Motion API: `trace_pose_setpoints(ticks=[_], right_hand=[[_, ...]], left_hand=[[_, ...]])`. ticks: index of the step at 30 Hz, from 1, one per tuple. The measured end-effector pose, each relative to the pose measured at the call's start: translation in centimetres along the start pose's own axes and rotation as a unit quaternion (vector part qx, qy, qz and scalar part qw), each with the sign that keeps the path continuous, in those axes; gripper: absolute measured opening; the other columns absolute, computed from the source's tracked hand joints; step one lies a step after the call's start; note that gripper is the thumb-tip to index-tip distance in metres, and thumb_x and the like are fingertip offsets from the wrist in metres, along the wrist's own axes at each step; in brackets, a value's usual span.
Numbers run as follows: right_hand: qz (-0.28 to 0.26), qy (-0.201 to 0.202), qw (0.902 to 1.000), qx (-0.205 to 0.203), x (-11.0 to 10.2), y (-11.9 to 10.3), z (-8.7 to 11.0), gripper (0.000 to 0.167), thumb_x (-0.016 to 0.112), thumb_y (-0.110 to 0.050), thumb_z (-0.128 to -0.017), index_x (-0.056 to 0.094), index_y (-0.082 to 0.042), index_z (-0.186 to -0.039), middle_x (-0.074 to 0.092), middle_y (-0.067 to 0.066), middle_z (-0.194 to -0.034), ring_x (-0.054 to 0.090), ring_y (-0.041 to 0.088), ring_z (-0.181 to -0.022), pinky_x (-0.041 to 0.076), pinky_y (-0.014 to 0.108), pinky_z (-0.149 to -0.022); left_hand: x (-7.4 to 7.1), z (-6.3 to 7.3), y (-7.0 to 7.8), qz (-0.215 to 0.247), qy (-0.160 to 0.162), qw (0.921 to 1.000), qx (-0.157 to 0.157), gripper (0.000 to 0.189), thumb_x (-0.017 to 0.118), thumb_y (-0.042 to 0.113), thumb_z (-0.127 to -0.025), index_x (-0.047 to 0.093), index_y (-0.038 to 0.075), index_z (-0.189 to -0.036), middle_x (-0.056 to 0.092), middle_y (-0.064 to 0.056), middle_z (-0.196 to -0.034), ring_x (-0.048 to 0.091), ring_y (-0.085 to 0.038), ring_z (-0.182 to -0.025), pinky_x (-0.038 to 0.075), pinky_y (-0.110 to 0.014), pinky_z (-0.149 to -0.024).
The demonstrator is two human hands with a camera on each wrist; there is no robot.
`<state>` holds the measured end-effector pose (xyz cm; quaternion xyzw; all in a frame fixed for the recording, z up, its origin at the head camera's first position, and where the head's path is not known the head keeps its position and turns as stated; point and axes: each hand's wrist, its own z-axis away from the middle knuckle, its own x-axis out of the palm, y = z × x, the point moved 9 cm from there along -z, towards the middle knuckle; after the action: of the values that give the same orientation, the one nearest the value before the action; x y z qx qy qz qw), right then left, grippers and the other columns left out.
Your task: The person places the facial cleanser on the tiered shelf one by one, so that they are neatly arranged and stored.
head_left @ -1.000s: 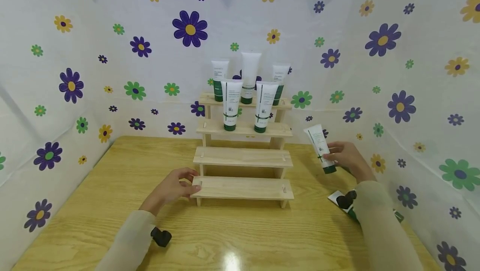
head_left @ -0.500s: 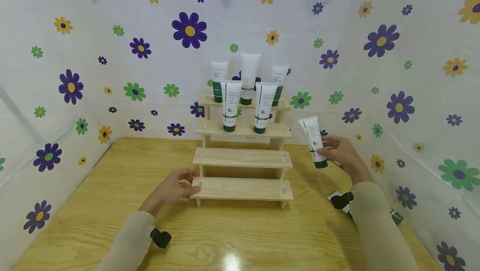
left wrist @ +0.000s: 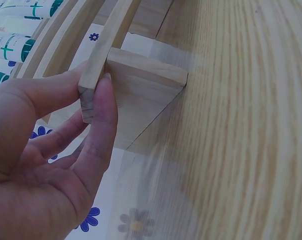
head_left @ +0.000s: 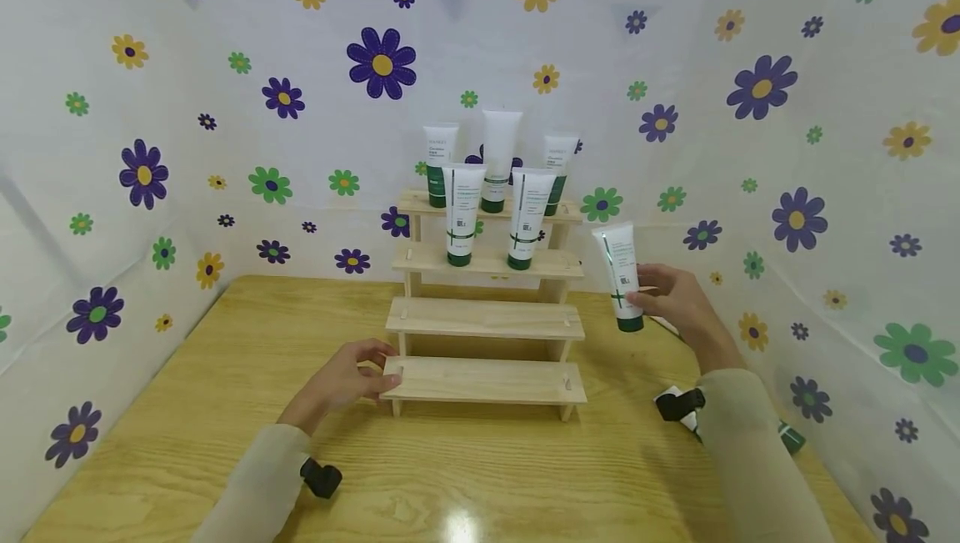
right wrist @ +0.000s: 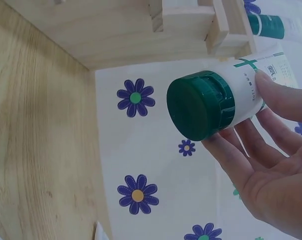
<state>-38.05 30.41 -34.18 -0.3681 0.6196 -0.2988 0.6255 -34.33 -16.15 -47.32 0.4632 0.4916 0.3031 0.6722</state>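
Note:
My left hand point(head_left: 347, 376) pinches the left end of the bottom step of a four-tier wooden display stand point(head_left: 483, 380); in the left wrist view, thumb and fingers point(left wrist: 98, 135) lie on either side of the plank. Off the stand's right side, my right hand point(head_left: 678, 301) holds a white squeeze tube point(head_left: 619, 263) in the air, cap down and slightly tilted. Its green flip cap point(right wrist: 198, 105) faces the right wrist camera. Two similar tubes, a left one point(head_left: 462, 209) and a right one point(head_left: 531, 213), stand on the second tier from the top.
Three tubes stand on the top tier, among them a taller white one point(head_left: 498, 155). More tube packaging point(head_left: 789, 438) lies on the wooden table point(head_left: 480, 476), partly hidden under my right forearm. A flower-print cloth point(head_left: 300, 93) closes off the back and sides.
The tube in my right hand has moved up and left toward the stand and turned more upright. My left hand stays on the bottom step.

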Motion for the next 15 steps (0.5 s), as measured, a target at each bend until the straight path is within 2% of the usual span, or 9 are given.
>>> trace_pose_setpoints(ticks=[4, 11, 15], right_hand=[[-0.003, -0.004, 0.9998, -0.017, 0.3, -1.2, 0.3, 0.065, 0.069, -0.026, -0.100, 0.042, -0.004, -0.154, 0.052, 0.024, -0.150, 0.055, 0.040, -0.133, 0.051, 0.033, -0.098], [-0.021, -0.001, 0.9989, -0.042, 1.2, -2.9, 0.4, 0.063, 0.070, -0.022, -0.099, 0.043, -0.002, -0.153, 0.055, 0.026, -0.146, 0.059, 0.035, -0.124, 0.053, 0.031, -0.096], [-0.025, 0.008, 0.9977, -0.063, 1.8, -3.6, 0.4, 0.060, 0.071, -0.018, -0.099, 0.046, -0.001, -0.151, 0.057, 0.027, -0.143, 0.062, 0.028, -0.117, 0.052, 0.025, -0.092]], left_hand=[[0.0, -0.1, 0.0, -0.002, -0.002, 1.0000, 0.003, 0.053, 0.080, 0.021, -0.092, 0.057, 0.000, -0.135, 0.060, -0.017, -0.113, 0.068, -0.018, -0.088, 0.062, -0.033, -0.072], [0.1, 0.0, 0.4, -0.003, -0.006, 0.9999, 0.009, 0.053, 0.079, 0.020, -0.093, 0.056, -0.002, -0.136, 0.061, -0.018, -0.114, 0.068, -0.017, -0.086, 0.062, -0.034, -0.073], [0.1, 0.1, 0.6, -0.003, -0.006, 0.9999, 0.010, 0.053, 0.079, 0.019, -0.093, 0.056, -0.002, -0.136, 0.061, -0.018, -0.114, 0.068, -0.018, -0.086, 0.062, -0.035, -0.073]])
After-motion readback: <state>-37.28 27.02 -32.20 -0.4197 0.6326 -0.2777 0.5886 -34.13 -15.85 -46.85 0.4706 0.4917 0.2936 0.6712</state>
